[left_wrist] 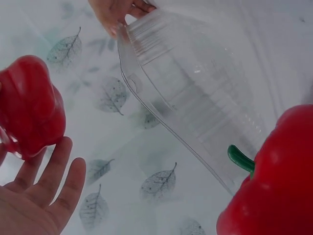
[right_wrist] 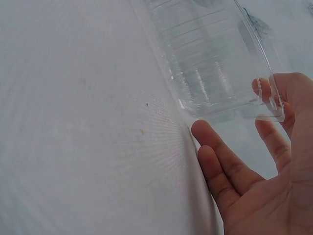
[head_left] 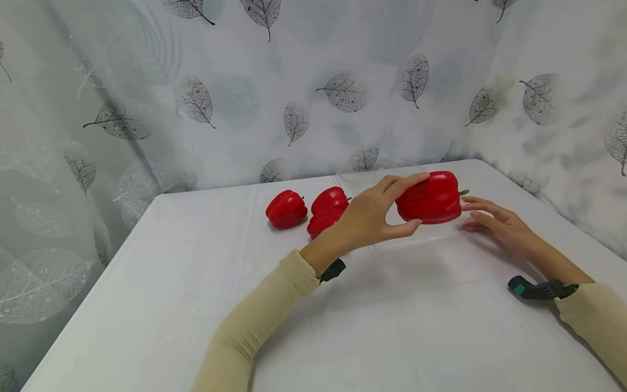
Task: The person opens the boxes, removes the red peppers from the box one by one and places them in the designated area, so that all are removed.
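My left hand [head_left: 369,215] grips a red bell pepper [head_left: 433,198] between thumb and fingers, raised over the table with its green stem pointing right. In the left wrist view the same pepper [left_wrist: 32,107] sits against the fingers at the left. Beyond it stands a clear plastic container [left_wrist: 190,83] with a ribbed wall, hard to make out in the head view. My right hand [head_left: 506,226] is at the container's right end. The right wrist view shows its thumb and a finger [right_wrist: 271,142] at the container's corner, pinching the rim, other fingers low by the tablecloth.
Left of the container lie a red bell pepper [head_left: 286,209], another behind my left wrist [head_left: 330,200] and a third in front of that one [head_left: 323,220]. A white cloth covers the table [head_left: 147,305]. Leaf-print curtains [head_left: 235,98] hang behind and at both sides.
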Demonstrator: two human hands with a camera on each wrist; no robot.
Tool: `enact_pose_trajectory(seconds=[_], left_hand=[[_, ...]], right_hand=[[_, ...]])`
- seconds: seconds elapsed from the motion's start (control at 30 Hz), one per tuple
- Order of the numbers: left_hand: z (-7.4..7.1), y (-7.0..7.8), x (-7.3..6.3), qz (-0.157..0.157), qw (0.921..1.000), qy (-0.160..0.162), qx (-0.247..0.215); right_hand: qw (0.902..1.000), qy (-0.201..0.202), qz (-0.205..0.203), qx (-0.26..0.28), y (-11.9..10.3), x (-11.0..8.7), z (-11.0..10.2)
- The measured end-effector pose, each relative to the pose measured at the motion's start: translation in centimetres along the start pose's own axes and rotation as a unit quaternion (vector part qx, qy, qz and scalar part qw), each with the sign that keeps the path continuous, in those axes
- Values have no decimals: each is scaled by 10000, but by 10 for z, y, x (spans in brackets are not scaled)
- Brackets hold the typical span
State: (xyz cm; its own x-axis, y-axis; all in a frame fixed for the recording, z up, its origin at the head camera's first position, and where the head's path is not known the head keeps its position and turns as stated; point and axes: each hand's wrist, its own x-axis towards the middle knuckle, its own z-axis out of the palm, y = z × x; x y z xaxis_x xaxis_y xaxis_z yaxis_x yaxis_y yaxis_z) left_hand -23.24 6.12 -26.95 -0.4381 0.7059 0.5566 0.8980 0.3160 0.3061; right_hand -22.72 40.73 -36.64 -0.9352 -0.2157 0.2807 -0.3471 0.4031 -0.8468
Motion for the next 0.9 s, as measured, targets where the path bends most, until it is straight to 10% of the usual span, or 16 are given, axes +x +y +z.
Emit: enact_pose_trajectory(seconds=[0.9], left_hand=[[-17, -14, -19, 331, 9986, 363, 190]], right_hand=[[9999, 92, -86, -85, -3, 0, 0]])
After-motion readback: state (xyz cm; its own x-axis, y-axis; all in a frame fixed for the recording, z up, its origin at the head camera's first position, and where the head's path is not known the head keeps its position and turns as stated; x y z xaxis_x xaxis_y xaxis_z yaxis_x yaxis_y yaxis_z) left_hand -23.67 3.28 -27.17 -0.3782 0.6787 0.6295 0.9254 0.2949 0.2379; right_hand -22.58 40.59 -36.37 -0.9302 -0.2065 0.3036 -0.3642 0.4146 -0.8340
